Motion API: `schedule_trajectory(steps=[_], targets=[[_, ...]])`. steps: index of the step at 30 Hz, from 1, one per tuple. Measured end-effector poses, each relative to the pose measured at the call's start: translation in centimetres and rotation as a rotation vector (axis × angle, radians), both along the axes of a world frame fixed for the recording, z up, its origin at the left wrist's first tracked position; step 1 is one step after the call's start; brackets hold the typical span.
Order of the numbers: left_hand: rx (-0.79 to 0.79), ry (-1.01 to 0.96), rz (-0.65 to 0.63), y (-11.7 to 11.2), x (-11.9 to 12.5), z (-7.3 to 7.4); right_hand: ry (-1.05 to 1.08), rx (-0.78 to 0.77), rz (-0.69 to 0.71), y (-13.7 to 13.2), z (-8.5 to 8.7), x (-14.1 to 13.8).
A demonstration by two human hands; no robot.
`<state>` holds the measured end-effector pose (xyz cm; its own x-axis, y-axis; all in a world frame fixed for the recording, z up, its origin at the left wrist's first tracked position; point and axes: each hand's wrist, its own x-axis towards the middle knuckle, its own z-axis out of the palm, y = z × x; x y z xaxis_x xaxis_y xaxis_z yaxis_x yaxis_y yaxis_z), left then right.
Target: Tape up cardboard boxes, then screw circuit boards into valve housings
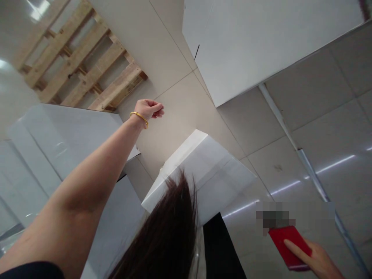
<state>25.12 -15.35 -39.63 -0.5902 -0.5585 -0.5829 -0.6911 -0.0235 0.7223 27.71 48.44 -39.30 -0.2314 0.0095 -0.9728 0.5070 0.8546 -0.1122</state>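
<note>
The left hand [149, 109] is stretched out over the tiled floor [171, 54], fingers curled in and the thumb pressed against the index finger; I cannot tell whether anything thin is pinched between them. A gold bracelet [139, 117] circles that wrist, and the forearm is bare up to a dark sleeve [31, 270].

The right hand [322, 259] grips a flat red item [289, 248], like a booklet or case, with one finger laid along its face (blocky pixels hide whatever lies beyond its upper edge).

Between the two hands stands a tilted white box [203, 174], nearer the left hand yet apart from it, one corner pointing toward the near corner of the white worktop [276, 42]. A lock of dark hair [162, 236] hangs across part of the box, and black cloth [222, 248] shows just beside its lower edge.

A thin black strip [197, 52] crosses the worktop's side edge, a little way from that near corner. A metal pole [314, 176] runs from beneath the worktop's front edge. Left of the outstretched hand, a wooden pallet [84, 58] lies on the floor, close to plastic-wrapped white boxes [69, 131].
</note>
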Motion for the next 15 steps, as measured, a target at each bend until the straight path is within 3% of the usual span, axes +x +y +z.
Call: schedule_trajectory(steps=[4, 7, 12, 15], targets=[[0.037, -0.04, 0.003, 0.3, -0.9, -2.6, 0.026, -0.019, 0.033, -1.7, -0.8, -0.7], [0.109, -0.105, 0.024, 1.5, -1.1, -6.6, 0.074, -0.032, 0.026, -4.5, -2.5, -1.2], [0.363, -0.122, 0.031, 5.6, -0.5, -14.4, -0.006, -0.139, -0.05, -6.8, -8.6, -2.2], [0.533, -0.044, -0.022, 9.1, 1.1, -17.8, -0.095, -0.184, -0.067, -6.0, -12.0, -2.3]])
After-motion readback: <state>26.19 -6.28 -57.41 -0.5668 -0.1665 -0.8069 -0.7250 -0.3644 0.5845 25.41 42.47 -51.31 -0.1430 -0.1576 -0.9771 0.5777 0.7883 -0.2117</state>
